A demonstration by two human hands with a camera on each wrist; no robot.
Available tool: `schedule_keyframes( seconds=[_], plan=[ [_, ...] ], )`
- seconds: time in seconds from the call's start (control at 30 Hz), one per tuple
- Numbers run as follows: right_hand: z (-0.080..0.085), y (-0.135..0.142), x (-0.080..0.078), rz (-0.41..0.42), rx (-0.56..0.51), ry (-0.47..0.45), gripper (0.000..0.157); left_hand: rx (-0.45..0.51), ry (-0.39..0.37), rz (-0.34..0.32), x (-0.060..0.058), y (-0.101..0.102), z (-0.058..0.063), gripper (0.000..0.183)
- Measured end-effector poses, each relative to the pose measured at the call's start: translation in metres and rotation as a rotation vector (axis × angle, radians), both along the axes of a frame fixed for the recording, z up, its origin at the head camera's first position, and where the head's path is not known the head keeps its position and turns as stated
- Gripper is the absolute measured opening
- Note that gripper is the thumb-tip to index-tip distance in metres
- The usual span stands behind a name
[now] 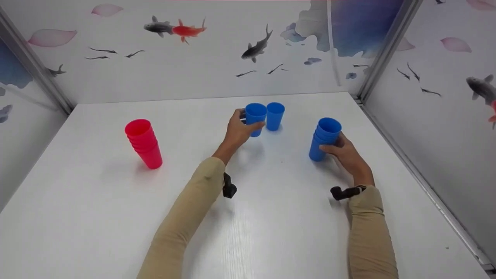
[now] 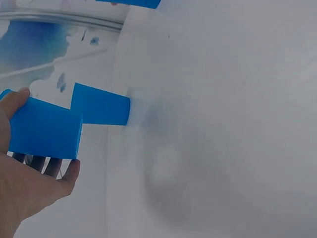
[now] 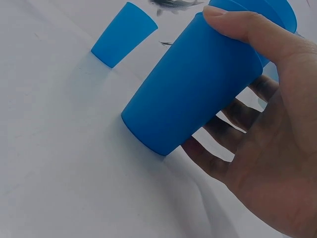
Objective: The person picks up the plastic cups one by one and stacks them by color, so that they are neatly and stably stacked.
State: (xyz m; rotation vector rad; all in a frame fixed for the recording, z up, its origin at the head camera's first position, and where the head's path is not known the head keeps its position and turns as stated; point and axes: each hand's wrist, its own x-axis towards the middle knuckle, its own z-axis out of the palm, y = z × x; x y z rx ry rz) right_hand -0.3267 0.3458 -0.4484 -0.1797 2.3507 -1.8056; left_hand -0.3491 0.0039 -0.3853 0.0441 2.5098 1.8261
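My left hand (image 1: 238,130) grips a single blue cup (image 2: 44,128), thumb on one side and fingers on the other. The cup is upright and raised off the white table, with its shadow below. Just to its right a second blue cup (image 1: 275,117) stands upright on the table. On the right, my right hand (image 1: 348,157) holds a stack of nested blue cups (image 1: 318,149) around its side, thumb across the front. In the right wrist view the stack's base (image 3: 146,136) is at or very near the tabletop; I cannot tell whether it touches.
A stack of nested red cups (image 1: 149,149) stands on the left of the white table (image 1: 271,224). Printed walls with fish patterns (image 1: 217,66) enclose the back and sides. A metal rail (image 1: 430,190) runs along the table's right edge.
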Motion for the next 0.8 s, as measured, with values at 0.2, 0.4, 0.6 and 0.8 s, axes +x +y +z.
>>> schedule_keyframes(
  seconds=[0.2,0.4,0.6,0.8],
  plan=[
    [0.001,0.0,0.003,0.006,-0.004,-0.011,0.099,0.002,0.03,-0.06,0.006,0.014,0.024,0.078],
    [0.004,0.001,0.003,0.003,-0.01,-0.013,0.1,-0.016,0.06,-0.106,0.012,0.038,0.043,0.078],
    [0.005,0.0,0.002,-0.019,0.027,-0.024,0.103,0.004,0.105,-0.181,0.021,0.067,0.058,0.077],
    [0.004,-0.001,-0.001,-0.021,0.052,-0.035,0.104,-0.023,0.128,-0.238,0.028,0.094,0.069,0.077]
  ],
)
